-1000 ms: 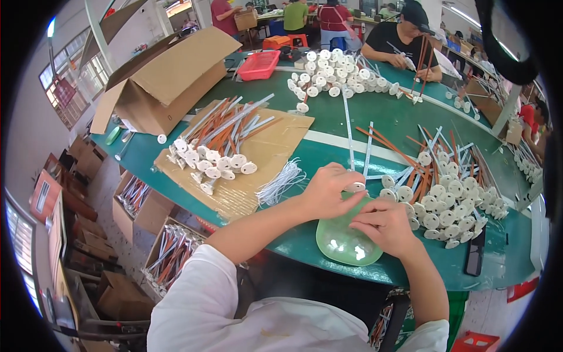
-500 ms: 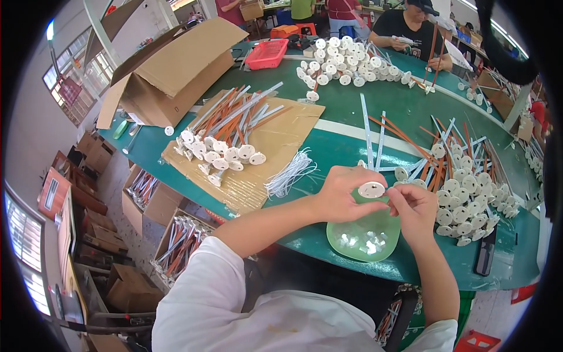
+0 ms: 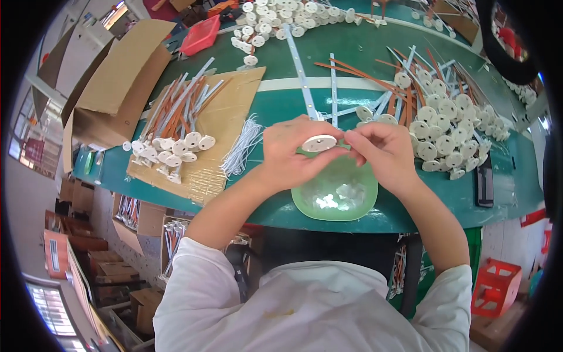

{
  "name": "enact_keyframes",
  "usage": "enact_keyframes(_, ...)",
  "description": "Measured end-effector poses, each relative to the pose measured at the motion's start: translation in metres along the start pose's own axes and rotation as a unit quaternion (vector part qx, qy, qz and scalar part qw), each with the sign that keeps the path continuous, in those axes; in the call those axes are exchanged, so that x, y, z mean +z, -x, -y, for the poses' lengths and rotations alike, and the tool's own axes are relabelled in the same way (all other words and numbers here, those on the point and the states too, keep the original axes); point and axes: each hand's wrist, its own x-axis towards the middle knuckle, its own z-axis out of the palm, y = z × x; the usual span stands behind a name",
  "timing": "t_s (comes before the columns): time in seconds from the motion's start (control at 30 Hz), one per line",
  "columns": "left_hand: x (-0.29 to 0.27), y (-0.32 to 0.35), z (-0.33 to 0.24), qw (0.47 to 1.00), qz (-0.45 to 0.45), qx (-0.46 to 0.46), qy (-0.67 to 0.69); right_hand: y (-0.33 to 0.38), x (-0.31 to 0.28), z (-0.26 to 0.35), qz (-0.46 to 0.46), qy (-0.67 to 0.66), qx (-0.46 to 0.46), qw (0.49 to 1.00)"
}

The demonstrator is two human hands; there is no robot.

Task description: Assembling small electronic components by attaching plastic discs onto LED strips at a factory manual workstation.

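Note:
My left hand (image 3: 287, 151) is closed round a white round disc (image 3: 319, 143) with small holes, its thumb underneath and fingers over the top. A long pale strip with dots (image 3: 300, 73) rises from behind that hand; its joint with the disc is hidden. At the disc's right edge, my right hand (image 3: 387, 154) has thumb and forefinger pinched together; anything between them is too small to make out. Just below both hands stands a light green bowl (image 3: 370, 202) holding small clear, shiny pieces (image 3: 334, 198).
Several disc-ended strips lie heaped at right (image 3: 446, 132), on cardboard (image 3: 234, 105) at left, and at the back (image 3: 281, 14). White wires (image 3: 241, 146) lie beside the cardboard. A carton (image 3: 117, 88), a red basket (image 3: 200, 34) and a black device (image 3: 484, 185) are also on the green table.
The view has tilted down, so the table's things sit higher and further left. Both hands remain at the white disc, with the right fingers still pinched at its edge.

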Motion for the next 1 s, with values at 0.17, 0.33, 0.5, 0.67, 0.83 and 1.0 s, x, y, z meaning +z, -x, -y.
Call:
enact_keyframes(0.17, 0.003, 0.0, -0.002, 1.0, -0.006, 0.013, -0.007, 0.003, -0.004, -0.003, 0.01, 0.007, 0.0, 1.0)
enact_keyframes(0.33, -0.001, 0.002, -0.001, 1.0, -0.018, 0.013, -0.019, 0.004, 0.002, -0.002, -0.002, -0.024, -0.078, 0.997)
enact_keyframes(0.5, 0.0, 0.0, -0.004, 0.999, -0.038, 0.025, -0.027, 0.003, -0.007, 0.004, 0.045, -0.023, 0.025, 0.998)
enact_keyframes(0.67, 0.003, -0.003, -0.005, 0.999, -0.007, 0.023, -0.027, 0.003, -0.015, -0.004, 0.074, -0.036, -0.017, 0.996)
enact_keyframes(0.83, 0.001, 0.001, -0.004, 0.978, 0.069, -0.053, 0.19, 0.01, -0.005, 0.002, -0.065, 0.137, -0.185, 0.971)
enact_keyframes(1.0, 0.007, 0.003, -0.009, 0.97, 0.069, -0.111, 0.205, 0.01, 0.003, 0.001, -0.109, 0.183, -0.294, 0.932)
